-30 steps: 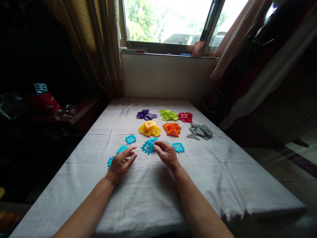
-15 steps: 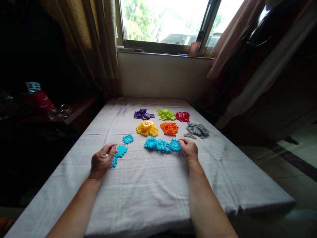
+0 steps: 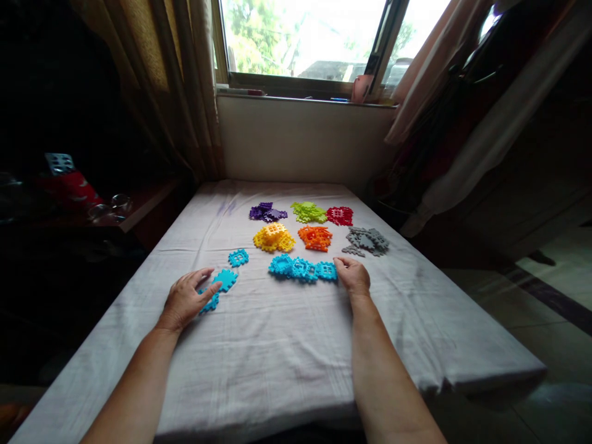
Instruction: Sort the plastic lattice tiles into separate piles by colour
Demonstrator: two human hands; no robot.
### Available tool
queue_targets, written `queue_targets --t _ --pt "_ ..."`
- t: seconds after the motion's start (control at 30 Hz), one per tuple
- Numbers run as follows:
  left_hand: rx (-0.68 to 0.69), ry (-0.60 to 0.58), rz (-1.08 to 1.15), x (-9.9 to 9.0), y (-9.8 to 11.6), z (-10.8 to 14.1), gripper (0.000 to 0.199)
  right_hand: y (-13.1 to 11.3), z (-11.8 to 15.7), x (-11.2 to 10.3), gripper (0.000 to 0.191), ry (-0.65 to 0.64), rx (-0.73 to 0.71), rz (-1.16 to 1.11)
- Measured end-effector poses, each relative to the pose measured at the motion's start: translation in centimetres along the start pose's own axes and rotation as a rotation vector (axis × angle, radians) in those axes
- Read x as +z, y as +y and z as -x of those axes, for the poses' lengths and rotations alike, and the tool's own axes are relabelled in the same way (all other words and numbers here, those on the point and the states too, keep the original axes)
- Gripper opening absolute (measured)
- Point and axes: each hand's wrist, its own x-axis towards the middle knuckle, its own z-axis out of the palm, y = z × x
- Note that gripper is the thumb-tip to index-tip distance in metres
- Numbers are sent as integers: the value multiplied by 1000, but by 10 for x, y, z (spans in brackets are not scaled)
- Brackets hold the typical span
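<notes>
My left hand [image 3: 189, 297] hovers low at the left with fingers apart, its thumb by a solid blue toothed tile [image 3: 226, 280]. Partly hidden under that hand is another blue tile [image 3: 211, 304]. A blue tile with a window pattern [image 3: 238, 258] lies just beyond them. At the right, my right hand [image 3: 353, 275] pinches the edge of a blue window tile [image 3: 327, 271]. This tile lies at the right end of a heap of blue interlocking tiles [image 3: 291, 267].
Farther back lie piles of toothed tiles: yellow [image 3: 272, 237], orange [image 3: 315, 238], grey [image 3: 367, 241], purple [image 3: 267, 212], lime green [image 3: 308, 212] and red [image 3: 340, 215]. A wrinkled white cloth [image 3: 259, 345] covers the table. A dark side table [image 3: 150, 200] stands at the left.
My left hand has opened its fingers and drawn slightly left, and the nearest blue tile has shifted a little left. The tile in my right hand now lies flatter, showing its window pattern.
</notes>
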Motion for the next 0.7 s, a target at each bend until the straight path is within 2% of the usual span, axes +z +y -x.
queue_targets --t 0.13,0.23,0.4,0.57,0.7 --pt "9 -125 -134 3 8 5 66 3 -2 2 28 27 -14 6" --pt "14 -158 -198 4 15 9 70 7 -3 5 27 55 -29 -16" --pt "1 -101 -225 5 23 11 54 11 -5 9 29 91 -51 -61" --pt "95 -8 -204 9 25 12 42 6 -2 5 33 146 -77 -139" --pt "127 41 -147 11 23 10 38 -6 7 2 34 224 -204 -195"
